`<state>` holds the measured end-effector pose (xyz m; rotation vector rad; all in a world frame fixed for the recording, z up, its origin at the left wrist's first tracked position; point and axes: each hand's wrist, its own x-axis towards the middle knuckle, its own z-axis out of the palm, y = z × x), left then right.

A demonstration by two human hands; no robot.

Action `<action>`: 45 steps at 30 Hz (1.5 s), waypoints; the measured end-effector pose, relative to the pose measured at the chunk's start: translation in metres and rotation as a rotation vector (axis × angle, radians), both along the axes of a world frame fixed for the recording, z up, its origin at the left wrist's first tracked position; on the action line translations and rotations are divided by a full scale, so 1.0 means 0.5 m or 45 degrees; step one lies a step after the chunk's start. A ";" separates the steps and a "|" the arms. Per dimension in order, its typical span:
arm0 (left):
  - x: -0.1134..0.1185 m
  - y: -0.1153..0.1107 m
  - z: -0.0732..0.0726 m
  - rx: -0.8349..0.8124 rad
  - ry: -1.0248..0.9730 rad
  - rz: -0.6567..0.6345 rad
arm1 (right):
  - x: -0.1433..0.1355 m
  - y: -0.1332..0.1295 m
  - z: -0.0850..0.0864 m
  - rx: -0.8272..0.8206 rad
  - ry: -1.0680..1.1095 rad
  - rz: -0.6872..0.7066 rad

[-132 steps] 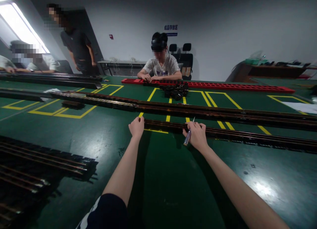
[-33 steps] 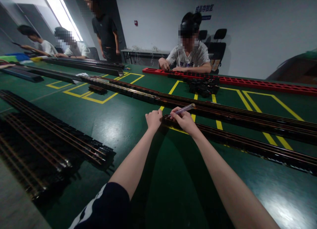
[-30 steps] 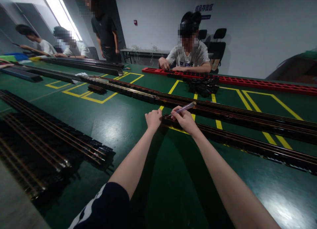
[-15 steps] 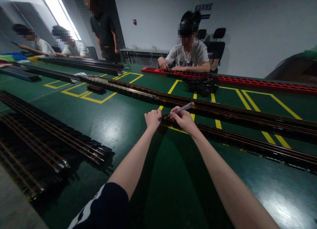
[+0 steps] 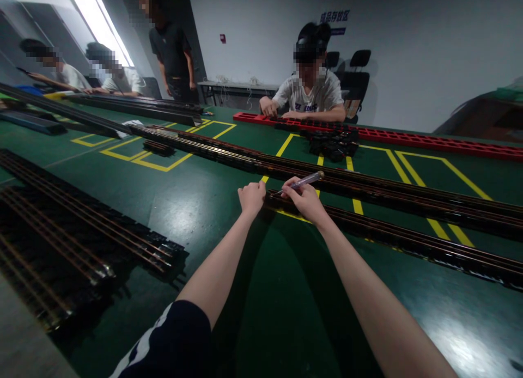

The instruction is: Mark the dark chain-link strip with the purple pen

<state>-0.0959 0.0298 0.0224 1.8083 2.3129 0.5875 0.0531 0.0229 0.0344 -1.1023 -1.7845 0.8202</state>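
My right hand (image 5: 303,199) is closed around a screwdriver (image 5: 309,179) with a clear, purplish handle. Its thin shaft slants down to the left and meets the near end of a long black rail (image 5: 392,232) with copper-coloured strips along it. At that same end, my left hand (image 5: 252,196) is closed, its fingers curled against the rail's tip. What lies under the curled fingers is hidden. Just beyond both hands, a second long black rail assembly (image 5: 229,149) runs across the table.
Several black rails with copper strips (image 5: 93,214) lie at the left on the green table (image 5: 220,312). Across it, a person (image 5: 312,92) works at a red slotted frame (image 5: 408,138) beside a heap of black parts (image 5: 333,144). Dark channels (image 5: 134,107) lie at the far left.
The screwdriver's handle end has dipped slightly and shifted a little right. My left hand stays at the rail's end. At the far left, a long dark channel has been raised.
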 end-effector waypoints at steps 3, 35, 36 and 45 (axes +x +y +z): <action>-0.001 0.004 -0.001 -0.006 -0.055 0.023 | 0.003 -0.004 0.002 -0.003 -0.002 -0.002; 0.002 0.002 -0.009 0.034 -0.089 -0.207 | 0.045 -0.033 0.008 0.013 -0.038 -0.141; 0.002 0.002 -0.009 0.039 -0.092 -0.207 | 0.045 -0.033 0.008 0.014 -0.042 -0.145; 0.002 0.003 -0.008 0.020 -0.052 -0.206 | 0.045 -0.035 0.010 0.007 -0.017 -0.173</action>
